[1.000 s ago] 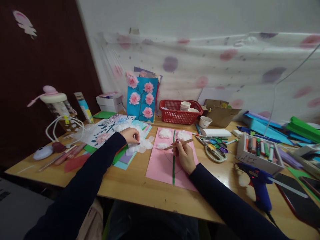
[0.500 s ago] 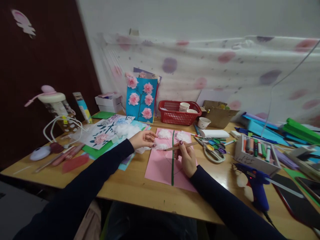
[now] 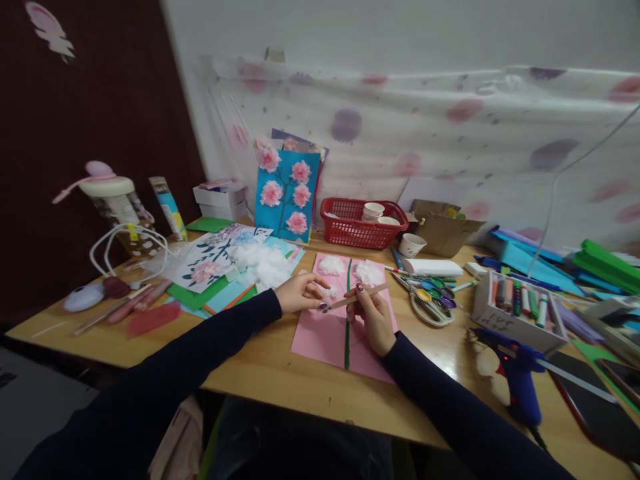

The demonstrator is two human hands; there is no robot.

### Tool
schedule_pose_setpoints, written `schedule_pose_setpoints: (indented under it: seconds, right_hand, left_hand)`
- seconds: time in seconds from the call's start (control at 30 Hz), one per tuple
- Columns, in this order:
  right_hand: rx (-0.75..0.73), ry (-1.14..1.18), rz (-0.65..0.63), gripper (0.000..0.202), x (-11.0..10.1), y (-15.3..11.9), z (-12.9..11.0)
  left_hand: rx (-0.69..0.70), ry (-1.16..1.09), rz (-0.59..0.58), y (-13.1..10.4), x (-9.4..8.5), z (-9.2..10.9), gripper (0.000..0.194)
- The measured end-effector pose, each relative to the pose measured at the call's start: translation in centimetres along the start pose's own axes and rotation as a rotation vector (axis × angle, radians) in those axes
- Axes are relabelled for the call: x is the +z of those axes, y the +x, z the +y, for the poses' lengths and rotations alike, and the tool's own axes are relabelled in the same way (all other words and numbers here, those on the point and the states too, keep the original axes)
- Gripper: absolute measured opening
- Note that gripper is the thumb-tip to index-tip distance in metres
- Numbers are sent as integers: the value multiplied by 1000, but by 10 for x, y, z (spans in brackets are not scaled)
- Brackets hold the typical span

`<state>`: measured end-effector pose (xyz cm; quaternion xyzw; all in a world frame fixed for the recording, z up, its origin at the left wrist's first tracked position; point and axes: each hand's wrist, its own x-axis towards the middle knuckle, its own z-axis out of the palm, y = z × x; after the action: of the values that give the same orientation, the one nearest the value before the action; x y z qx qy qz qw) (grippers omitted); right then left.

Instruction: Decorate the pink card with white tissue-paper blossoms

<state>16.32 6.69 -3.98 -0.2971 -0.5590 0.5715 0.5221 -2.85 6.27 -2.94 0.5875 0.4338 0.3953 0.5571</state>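
My right hand (image 3: 373, 319) pinches a flat wooden craft stick (image 3: 373, 291) over a sheet of pink paper (image 3: 313, 340). The stick's dark left tip is close to my left hand (image 3: 303, 293), whose thumb and loosely bent fingers are apart around that tip. A green stem strip (image 3: 347, 353) runs up the middle of the pink sheet, with thin curved lines beside it. White cotton tufts (image 3: 331, 265) lie on the sheet's upper left, and another cotton tuft (image 3: 369, 272) is at its upper right. A third tuft is partly hidden behind my left fingers.
Loose cotton (image 3: 265, 263) lies on papers to the left. A blue card with pink flowers (image 3: 270, 212) stands behind, beside a red basket (image 3: 340, 233). Scissors (image 3: 431, 312), a marker box (image 3: 500, 327) and a blue glue gun (image 3: 517, 380) are to the right.
My left hand has moved right and slightly down, toward the stick's tip. More loose cotton shows on the papers behind it. My right hand keeps hold of the stick.
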Motion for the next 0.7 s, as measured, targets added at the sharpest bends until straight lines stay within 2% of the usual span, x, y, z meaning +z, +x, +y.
schedule_pose_setpoints:
  seconds: [0.17,0.43,0.57,0.7]
  right_hand:
    - [-6,-12,-21,35,-3,1,3]
    - [-19,-58,43,41,-2,3,3]
    - [-28,-42,53,40,-3,5,2]
    - [-47,9,130,38,-7,9,3]
  left_hand:
    - [13,-14,-62,-1,1,-3,46]
    - [25,-198,-162,-2,3,-1,51]
    - [16,-169,-179,-3,2,-3,50]
    - [35,-148,-200,-2,-1,-6,51]
